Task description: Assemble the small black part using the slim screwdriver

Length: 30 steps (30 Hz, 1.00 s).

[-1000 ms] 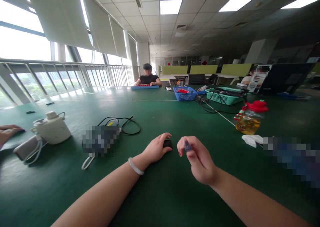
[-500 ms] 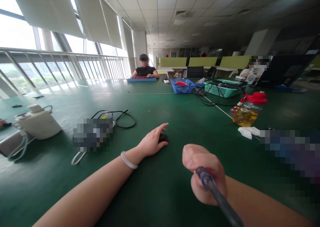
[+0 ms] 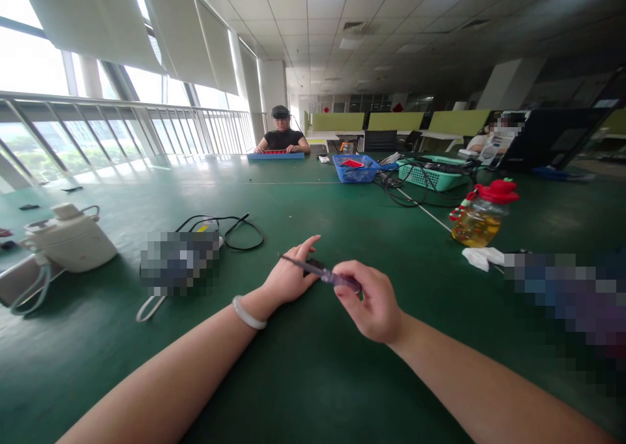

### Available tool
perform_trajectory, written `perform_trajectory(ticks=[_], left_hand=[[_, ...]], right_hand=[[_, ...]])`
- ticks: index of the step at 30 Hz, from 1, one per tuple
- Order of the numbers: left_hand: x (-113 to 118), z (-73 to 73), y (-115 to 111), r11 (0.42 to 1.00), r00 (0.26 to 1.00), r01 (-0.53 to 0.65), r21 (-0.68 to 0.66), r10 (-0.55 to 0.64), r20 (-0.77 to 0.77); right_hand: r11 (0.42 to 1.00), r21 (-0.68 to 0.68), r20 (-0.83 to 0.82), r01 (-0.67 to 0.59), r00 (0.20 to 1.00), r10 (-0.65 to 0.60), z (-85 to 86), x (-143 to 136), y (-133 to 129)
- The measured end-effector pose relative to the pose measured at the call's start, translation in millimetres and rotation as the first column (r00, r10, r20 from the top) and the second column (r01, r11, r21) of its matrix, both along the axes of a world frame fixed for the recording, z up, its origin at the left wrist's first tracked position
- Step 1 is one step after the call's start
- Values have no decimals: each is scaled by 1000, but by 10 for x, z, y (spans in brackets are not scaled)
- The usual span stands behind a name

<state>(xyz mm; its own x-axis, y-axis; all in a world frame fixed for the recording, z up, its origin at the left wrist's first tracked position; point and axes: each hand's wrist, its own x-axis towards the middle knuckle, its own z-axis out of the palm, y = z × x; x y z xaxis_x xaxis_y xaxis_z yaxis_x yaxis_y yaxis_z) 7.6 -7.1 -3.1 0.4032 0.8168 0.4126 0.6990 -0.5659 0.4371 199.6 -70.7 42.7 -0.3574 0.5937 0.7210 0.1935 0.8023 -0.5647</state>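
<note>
My right hand is closed round the translucent purple handle of a screwdriver. Its long dark shaft points left and slightly up, passing in front of my left hand. That hand rests low on the green table, a pale bangle at the wrist. Between its thumb and fingers sits a small black object, steadied against the tabletop; its kind is too small to tell and the screwdriver partly covers it. The fingers on top reach forward, fairly straight.
A black cable and a blurred-out item lie left, near a white flask. On the right stand a red-capped bottle and white tissue. Blue and green baskets are farther back; a person sits opposite.
My right hand has turned and moved up and left. The screwdriver's shaft, which pointed toward me, now points left across my left hand. My left hand has barely moved.
</note>
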Motion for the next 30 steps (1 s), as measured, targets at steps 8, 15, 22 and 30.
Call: perform_trajectory(ticks=[8,15,22,30], left_hand=[[-58,11,12,996,991,-83,-32,79,-112],[-78,12,4,998,988,-58,0,58,-145],[-105,15,27,996,988,-85,36,89,-127],[-105,-8,44,996,988,-88,6,88,-130]], right_hand=[[686,-727,-367,-40,866,-339,-315,96,645],[635,-751,-474,-183,819,-324,-311,79,611],[878,-466,-373,107,877,-304,-185,87,400],[986,22,71,164,984,-166,-164,43,215]])
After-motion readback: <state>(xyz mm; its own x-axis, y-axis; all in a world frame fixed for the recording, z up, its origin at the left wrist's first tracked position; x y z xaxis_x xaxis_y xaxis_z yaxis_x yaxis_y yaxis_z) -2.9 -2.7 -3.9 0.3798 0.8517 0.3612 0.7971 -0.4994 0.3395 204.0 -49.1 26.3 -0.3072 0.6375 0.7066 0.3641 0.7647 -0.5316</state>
